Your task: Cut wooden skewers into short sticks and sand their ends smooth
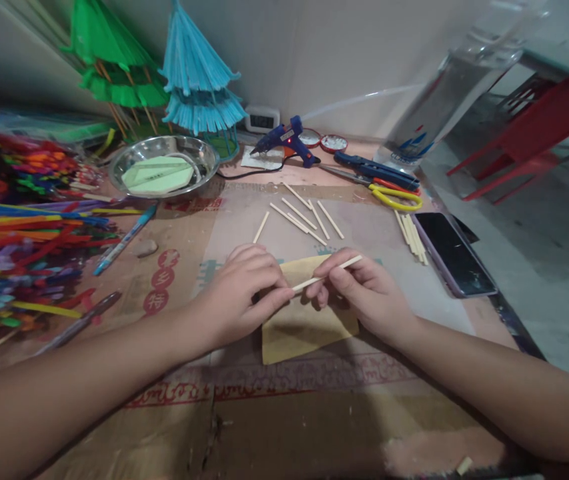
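Observation:
A thin pale wooden stick (350, 262) slants between my two hands. My right hand (364, 283) is closed on it, with the thumb on top and the fingers curled beneath. At its lower left end, the thumb and fingertips of my left hand (252, 287) pinch the stick. Beneath both hands lies a tan, paper-like square (304, 337), partly covered by the fingers. Just beyond the hands, several loose wooden sticks (298, 213) are scattered on the sheet, and one stick (261, 227) lies by my left knuckles.
A phone (457, 253) lies right of a stick bundle (411, 237). Behind are yellow-handled scissors (395, 197), a blue glue gun (287, 140), a metal bowl (209, 160), a tilted-looking bottle (429, 107), and green (109, 40) and blue (197, 60) layered paper roofs. Colourful pipe cleaners (14, 253) fill the left.

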{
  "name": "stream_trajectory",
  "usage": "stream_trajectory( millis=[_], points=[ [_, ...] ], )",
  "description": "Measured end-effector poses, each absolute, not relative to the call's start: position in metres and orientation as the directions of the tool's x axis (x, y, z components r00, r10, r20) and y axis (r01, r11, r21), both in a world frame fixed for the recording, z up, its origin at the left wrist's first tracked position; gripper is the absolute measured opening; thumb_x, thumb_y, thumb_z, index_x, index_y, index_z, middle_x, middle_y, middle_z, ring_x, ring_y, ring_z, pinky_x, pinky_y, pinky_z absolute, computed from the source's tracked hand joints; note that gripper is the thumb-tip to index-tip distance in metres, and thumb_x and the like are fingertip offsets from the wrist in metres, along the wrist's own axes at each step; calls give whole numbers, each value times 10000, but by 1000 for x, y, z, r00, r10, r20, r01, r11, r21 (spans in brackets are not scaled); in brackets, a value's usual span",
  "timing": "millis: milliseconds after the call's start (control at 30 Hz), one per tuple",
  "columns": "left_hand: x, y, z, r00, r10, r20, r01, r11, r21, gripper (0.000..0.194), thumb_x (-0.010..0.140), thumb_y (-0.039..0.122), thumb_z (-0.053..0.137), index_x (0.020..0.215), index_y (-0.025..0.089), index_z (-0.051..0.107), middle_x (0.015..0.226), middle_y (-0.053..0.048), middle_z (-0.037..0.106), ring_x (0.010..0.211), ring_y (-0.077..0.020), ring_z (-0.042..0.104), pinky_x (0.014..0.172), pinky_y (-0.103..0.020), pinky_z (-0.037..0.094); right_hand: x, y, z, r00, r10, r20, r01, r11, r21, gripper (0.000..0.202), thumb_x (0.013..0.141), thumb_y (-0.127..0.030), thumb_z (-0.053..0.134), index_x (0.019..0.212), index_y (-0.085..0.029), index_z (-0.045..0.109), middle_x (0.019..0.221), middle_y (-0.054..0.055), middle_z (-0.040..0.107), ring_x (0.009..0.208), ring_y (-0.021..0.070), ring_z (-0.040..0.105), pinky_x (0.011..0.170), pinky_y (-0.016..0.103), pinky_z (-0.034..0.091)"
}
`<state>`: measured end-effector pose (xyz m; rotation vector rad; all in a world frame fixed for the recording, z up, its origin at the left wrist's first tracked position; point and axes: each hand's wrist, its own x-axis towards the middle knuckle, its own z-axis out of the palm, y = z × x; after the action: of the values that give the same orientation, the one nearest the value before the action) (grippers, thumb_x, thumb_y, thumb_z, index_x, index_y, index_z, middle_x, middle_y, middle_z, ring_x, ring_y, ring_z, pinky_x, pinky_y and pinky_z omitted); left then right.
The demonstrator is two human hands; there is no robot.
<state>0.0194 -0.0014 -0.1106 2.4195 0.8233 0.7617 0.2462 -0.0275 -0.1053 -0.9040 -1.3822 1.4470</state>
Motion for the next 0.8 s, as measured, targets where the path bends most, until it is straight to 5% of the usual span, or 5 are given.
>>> stream_trajectory(
  millis=[133, 200, 400, 633, 800],
  points=[
    [19, -4, -111, 690, 622, 371, 407, -757, 512, 213, 963, 281, 584, 787, 177, 647, 894, -47, 677, 934, -210, 579, 915, -392, 409, 257, -22, -99, -167, 965, 202, 100, 221, -970, 283, 977, -462, 584, 850, -209, 594, 647, -18, 667, 551, 103, 619, 528, 220, 482],
    [18, -5, -112, 733, 570, 371, 373, -793, 482, 141, 939, 324, 636, 923, 189, 674, 1035, -54, 691, 1034, -222, 576, 958, -396, 400, 265, -16, -98, -205, 942, 267, 259, 315, -913, 277, 982, -427, 580, 814, -207, 580, 654, -21, 636, 561, 100, 614, 528, 218, 465],
    [18, -6, -118, 828, 486, 279, 359, -843, 401, 324, 937, 420, 631, 1177, 204, 645, 1263, -68, 662, 1174, -260, 558, 1041, -436, 378, 276, -4, -102, -395, 855, 336, 536, 511, -672, 149, 958, -300, 601, 849, -199, 595, 764, 10, 689, 661, 139, 662, 597, 246, 472],
    [19, -8, -117, 855, 481, 194, 386, -840, 383, 358, 957, 416, 596, 1252, 215, 623, 1389, -66, 617, 1260, -279, 536, 1060, -460, 401, 266, -2, -103, -624, 706, 336, 523, 696, -492, 251, 1027, -257, 468, 872, -174, 648, 810, 48, 735, 765, 157, 674, 724, 263, 495],
    [19, -8, -115, 856, 483, 183, 397, -842, 364, 345, 956, 416, 595, 1232, 213, 634, 1394, -70, 616, 1263, -299, 531, 1057, -486, 402, 268, 3, -106, -584, 728, 359, 613, 685, -393, 263, 1017, -246, 438, 848, -179, 627, 767, 59, 706, 721, 180, 641, 675, 285, 467]
  ],
)
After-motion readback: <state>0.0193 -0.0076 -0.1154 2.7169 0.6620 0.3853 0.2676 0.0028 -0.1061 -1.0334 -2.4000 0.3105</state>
